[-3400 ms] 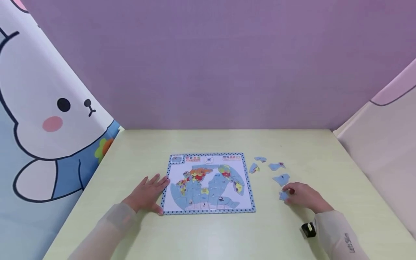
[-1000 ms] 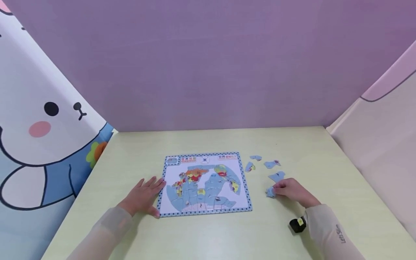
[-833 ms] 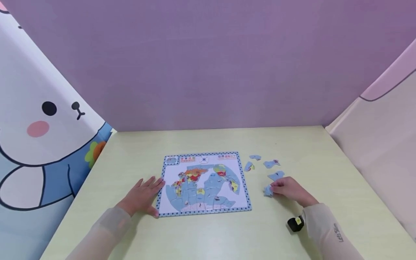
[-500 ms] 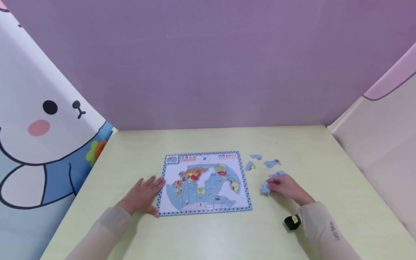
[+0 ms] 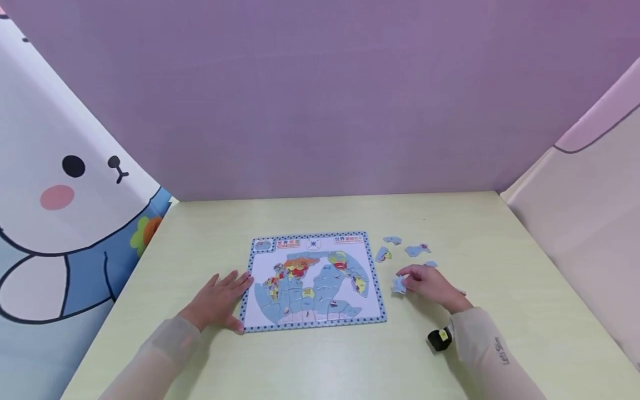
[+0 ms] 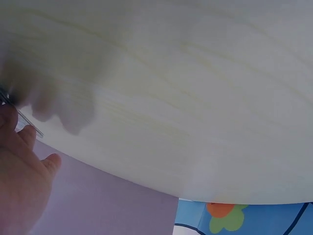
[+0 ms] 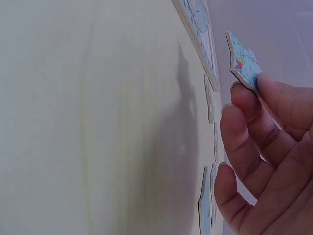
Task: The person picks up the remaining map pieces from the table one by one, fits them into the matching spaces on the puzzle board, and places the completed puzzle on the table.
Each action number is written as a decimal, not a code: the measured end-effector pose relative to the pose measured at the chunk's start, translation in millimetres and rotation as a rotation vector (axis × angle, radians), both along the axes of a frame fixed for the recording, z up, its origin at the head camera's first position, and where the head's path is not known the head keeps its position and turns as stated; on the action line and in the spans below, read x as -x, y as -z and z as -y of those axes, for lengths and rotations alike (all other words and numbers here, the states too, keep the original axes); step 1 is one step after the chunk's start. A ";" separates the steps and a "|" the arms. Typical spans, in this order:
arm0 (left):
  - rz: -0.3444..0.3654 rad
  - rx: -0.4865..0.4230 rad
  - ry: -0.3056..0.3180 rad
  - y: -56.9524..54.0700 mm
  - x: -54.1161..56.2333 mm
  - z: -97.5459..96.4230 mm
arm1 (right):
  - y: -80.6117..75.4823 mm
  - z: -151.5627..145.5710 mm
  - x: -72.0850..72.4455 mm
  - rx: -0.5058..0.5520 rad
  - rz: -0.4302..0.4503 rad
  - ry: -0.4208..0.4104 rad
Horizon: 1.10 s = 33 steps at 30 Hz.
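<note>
A world-map puzzle board (image 5: pixel 315 326) with a dotted blue border lies on the table, part of its map filled with blue and coloured pieces. My left hand (image 5: pixel 220 300) rests at its left edge with fingers spread; in the left wrist view the left hand (image 6: pixel 24 176) shows at the lower left. Right of the board, my right hand (image 5: pixel 431 286) pinches a light blue puzzle piece (image 5: pixel 399 285) between thumb and finger. The right wrist view shows this puzzle piece (image 7: pixel 244 63) raised off the table, a small red patch on it, with the right hand (image 7: pixel 274 142) below.
Loose puzzle pieces lie right of the board: one (image 5: pixel 392 240), a yellow-marked one (image 5: pixel 383 254), another (image 5: pixel 417 250) and one partly hidden behind the right hand (image 5: pixel 431 264). A black wrist camera (image 5: pixel 440 339) hangs at the right sleeve. A purple backdrop (image 5: pixel 320 100) stands behind the table.
My right hand has picked the blue puzzle piece up off the table and carried it left towards the board. The left hand stays at the board's edge. The head view has shifted slightly.
</note>
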<state>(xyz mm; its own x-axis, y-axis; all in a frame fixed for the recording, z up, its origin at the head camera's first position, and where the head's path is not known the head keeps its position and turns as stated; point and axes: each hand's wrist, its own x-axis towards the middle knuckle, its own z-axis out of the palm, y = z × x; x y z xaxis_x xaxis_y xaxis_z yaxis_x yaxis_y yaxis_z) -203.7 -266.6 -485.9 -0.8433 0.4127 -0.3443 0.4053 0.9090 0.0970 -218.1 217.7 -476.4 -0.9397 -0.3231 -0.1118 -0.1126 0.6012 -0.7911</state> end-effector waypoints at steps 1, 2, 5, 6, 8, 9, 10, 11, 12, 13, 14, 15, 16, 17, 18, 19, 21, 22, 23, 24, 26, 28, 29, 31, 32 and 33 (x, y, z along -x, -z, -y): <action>0.000 0.003 0.003 0.5 0.3 0.1 | -0.7 0.3 -0.3 -0.003 0.001 -0.002; -0.001 0.005 0.005 0.8 0.5 0.1 | -1.2 0.5 -0.3 -0.004 0.007 0.002; -0.006 0.009 0.010 2.3 0.2 0.9 | -2.9 2.5 -0.4 -0.001 0.019 0.004; -0.011 0.010 0.012 2.5 0.1 1.2 | -2.7 3.3 0.0 -0.001 0.022 0.006; -0.021 0.011 0.014 2.9 -0.1 1.9 | -3.1 6.0 0.8 0.004 0.025 0.009; -0.028 0.007 0.017 2.9 -0.2 2.2 | -3.0 7.7 1.4 0.005 0.024 0.011; -0.034 0.006 0.022 2.4 -0.4 2.3 | -2.7 9.3 2.0 0.002 0.025 0.013; -0.040 0.007 0.026 2.7 -0.3 2.7 | -2.4 10.8 2.8 -0.002 0.024 0.010; -0.048 0.010 0.030 2.8 -0.2 2.8 | -2.5 12.4 3.5 -0.007 0.023 0.010; -0.054 0.011 0.035 2.7 -0.2 2.8 | -2.6 14.0 4.2 -0.013 0.019 0.010; -0.058 0.012 0.041 2.5 0.0 2.6 | -2.6 15.6 5.0 -0.019 0.018 0.015; -0.062 0.011 0.048 2.5 0.3 2.4 | -3.0 16.9 5.9 -0.026 0.018 0.015; -0.063 0.014 0.051 2.7 0.7 2.2 | -3.6 18.2 6.5 -0.030 0.019 0.015; -0.063 0.014 0.053 2.8 1.1 1.9 | -4.3 19.4 7.4 -0.033 0.020 0.015; -0.063 0.014 0.057 2.4 1.3 1.4 | -5.4 20.8 8.0 -0.034 0.021 0.016; -0.062 0.018 0.058 2.3 1.7 1.1 | -6.4 22.1 8.9 -0.038 0.022 0.010; -0.058 0.021 0.057 2.0 2.4 0.4 | -8.6 24.7 10.6 -0.040 0.029 0.002; -0.055 0.024 0.055 2.3 2.8 0.6 | -9.2 26.4 11.2 -0.039 0.030 0.000; -0.052 0.026 0.053 2.3 2.8 0.6 | -9.6 27.9 11.9 -0.038 0.031 -0.006; -0.048 0.028 0.051 2.7 3.0 0.7 | -9.8 29.5 12.6 -0.036 0.031 -0.010; -0.042 0.030 0.043 2.8 2.8 0.9 | -9.6 32.8 14.0 -0.031 0.031 -0.018; -0.036 0.030 0.039 3.1 3.1 0.7 | -9.7 35.7 15.0 -0.030 0.034 -0.019; -0.036 0.033 0.039 3.0 2.9 0.5 | -10.0 37.3 15.4 -0.033 0.037 -0.020; -0.035 0.035 0.039 2.5 2.8 0.2 | -10.1 40.1 16.4 -0.038 0.044 -0.020; -0.036 0.036 0.040 2.3 2.8 0.1 | -10.3 41.6 16.9 -0.040 0.051 -0.015; -0.038 0.037 0.041 1.9 2.8 0.0 | -10.5 43.1 17.4 -0.042 0.056 -0.014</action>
